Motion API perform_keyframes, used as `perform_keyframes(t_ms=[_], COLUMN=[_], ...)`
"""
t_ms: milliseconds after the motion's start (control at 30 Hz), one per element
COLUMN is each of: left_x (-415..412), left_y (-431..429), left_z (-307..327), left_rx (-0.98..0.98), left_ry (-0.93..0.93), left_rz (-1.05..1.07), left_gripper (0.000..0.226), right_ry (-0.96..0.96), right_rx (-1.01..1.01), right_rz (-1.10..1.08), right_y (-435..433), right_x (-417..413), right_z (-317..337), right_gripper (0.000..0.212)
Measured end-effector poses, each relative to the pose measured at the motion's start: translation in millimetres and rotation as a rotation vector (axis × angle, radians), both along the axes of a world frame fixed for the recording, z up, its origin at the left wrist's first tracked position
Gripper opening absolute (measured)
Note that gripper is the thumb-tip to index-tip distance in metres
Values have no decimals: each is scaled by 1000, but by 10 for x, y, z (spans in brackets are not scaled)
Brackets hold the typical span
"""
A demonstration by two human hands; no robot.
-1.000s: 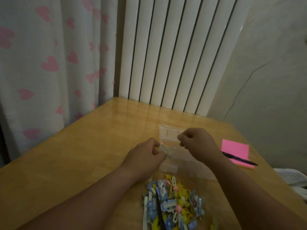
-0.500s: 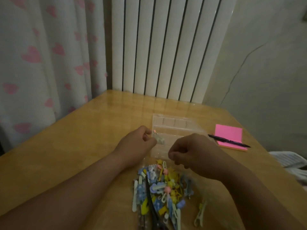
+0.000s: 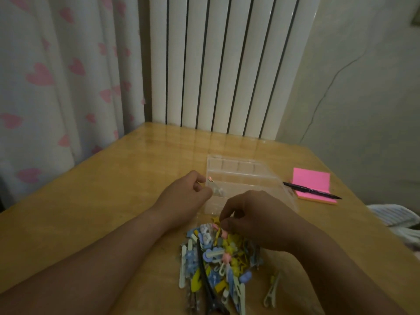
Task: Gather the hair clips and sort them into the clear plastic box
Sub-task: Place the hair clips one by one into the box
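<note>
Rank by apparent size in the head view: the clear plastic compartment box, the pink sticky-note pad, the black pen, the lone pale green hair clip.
1. clear plastic compartment box
2. pink sticky-note pad
3. black pen and lone pale green hair clip: similar; the clip lies nearer the camera, so not ranked.

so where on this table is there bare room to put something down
Widest bare patch: the table left of the left hand, toward the curtain. A strip lies free between the clear plastic box and the radiator. Crowded: the hair clip pile at the right hand, and the pink sticky notes with pen right of the box.
</note>
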State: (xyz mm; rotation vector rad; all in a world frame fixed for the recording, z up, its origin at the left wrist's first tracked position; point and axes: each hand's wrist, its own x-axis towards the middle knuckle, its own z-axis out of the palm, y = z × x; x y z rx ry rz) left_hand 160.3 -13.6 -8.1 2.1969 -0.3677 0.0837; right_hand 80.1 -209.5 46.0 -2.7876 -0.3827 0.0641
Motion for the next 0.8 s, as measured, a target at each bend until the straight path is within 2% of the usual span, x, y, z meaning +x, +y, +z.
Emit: perform_keyframes(t_ms=[100,500,700,800], left_x=[-8,-8,-4,2], left_y=[-2,-4,9,10], left_z=[2,14,1,-2], left_rx=[2,2,-6,-5], left_ry=[-3,6,10,8], left_rz=[4,9,8,7], left_gripper=[36,34,34,32], right_ry=[39,-19,-82,-131], right_rx=[128,533,759,840], right_rz=[3,-68,-196,-246], right_y=[-65,-136,-297,-358], right_x=[-8,-33,45,76], right_z=[62,173,133,102], right_gripper=[4,7,17,15])
